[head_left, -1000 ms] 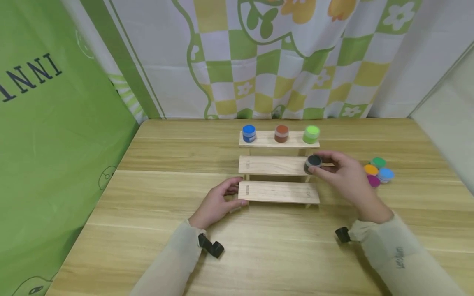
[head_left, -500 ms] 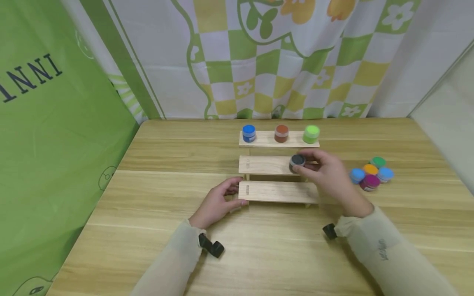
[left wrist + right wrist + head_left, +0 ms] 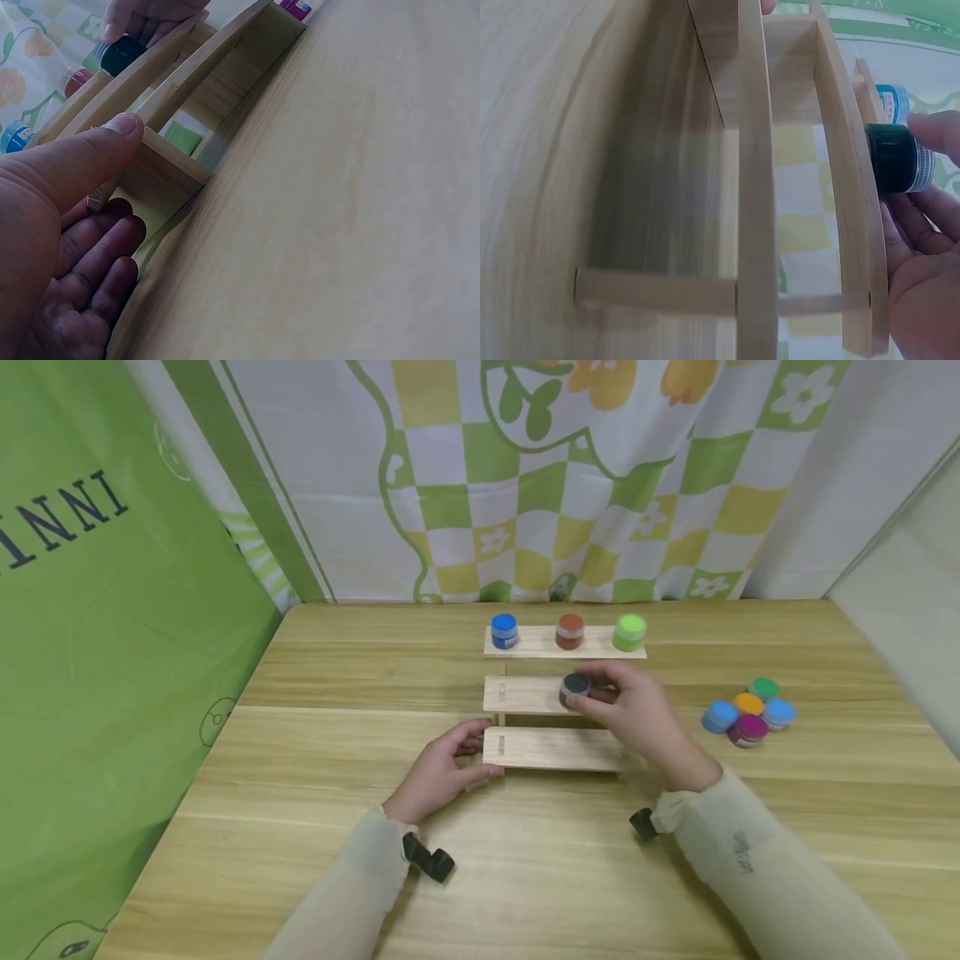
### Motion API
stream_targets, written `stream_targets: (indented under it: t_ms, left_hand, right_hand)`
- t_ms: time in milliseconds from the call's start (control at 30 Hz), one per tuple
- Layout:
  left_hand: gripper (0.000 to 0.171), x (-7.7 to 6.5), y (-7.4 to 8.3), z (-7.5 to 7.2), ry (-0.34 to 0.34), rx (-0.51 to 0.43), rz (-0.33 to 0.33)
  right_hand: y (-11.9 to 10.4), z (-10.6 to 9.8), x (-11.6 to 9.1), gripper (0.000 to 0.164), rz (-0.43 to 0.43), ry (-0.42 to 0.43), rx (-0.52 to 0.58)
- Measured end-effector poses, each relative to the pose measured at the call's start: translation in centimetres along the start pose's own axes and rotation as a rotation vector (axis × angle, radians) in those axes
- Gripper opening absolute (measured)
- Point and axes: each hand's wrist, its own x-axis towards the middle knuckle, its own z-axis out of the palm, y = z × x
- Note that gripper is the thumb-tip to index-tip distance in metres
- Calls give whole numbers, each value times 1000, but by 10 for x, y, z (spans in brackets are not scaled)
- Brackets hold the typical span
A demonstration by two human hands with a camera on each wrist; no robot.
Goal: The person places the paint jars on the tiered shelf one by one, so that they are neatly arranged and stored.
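Note:
A wooden three-step display stand (image 3: 555, 749) stands on the table. My right hand (image 3: 641, 714) pinches a small black paint jar (image 3: 575, 683) between thumb and fingers at the middle step, near its centre. In the right wrist view the jar (image 3: 892, 159) sits right at that step's surface. At the lower step's left end is my left hand (image 3: 441, 774), thumb (image 3: 120, 126) over the front edge and fingers curled behind, holding the stand. A blue jar (image 3: 504, 632), a red-brown jar (image 3: 570, 632) and a lime green jar (image 3: 629, 632) stand spaced along the top step.
To the stand's right, several more paint jars cluster on the wooden table (image 3: 525, 877): a purple jar (image 3: 748, 730), an orange jar (image 3: 748, 704), a dark green jar (image 3: 765, 688) and light blue ones. A checked curtain (image 3: 547, 510) hangs behind the table's back edge.
My right hand has carried the black jar leftward along the middle step, from its right end to near its centre. The left hand has stayed at the stand's left end.

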Motion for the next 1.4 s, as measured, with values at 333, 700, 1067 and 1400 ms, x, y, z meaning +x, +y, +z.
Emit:
stream_targets:
  t_ms: [333, 700, 1067, 1400]
  left_hand:
    - [68, 0, 0, 0, -5, -1, 3]
    - [68, 0, 0, 0, -4, 6, 6]
    - [68, 1, 0, -1, -1, -1, 6]
    - [69, 0, 0, -1, -8, 1, 9]
  right_hand:
    - [-9, 16, 9, 45, 6, -22, 30]
    - [-17, 29, 16, 48, 4, -41, 50]
    - [-24, 41, 21, 49, -8, -72, 51]
    - [-32, 53, 25, 47, -26, -75, 45]
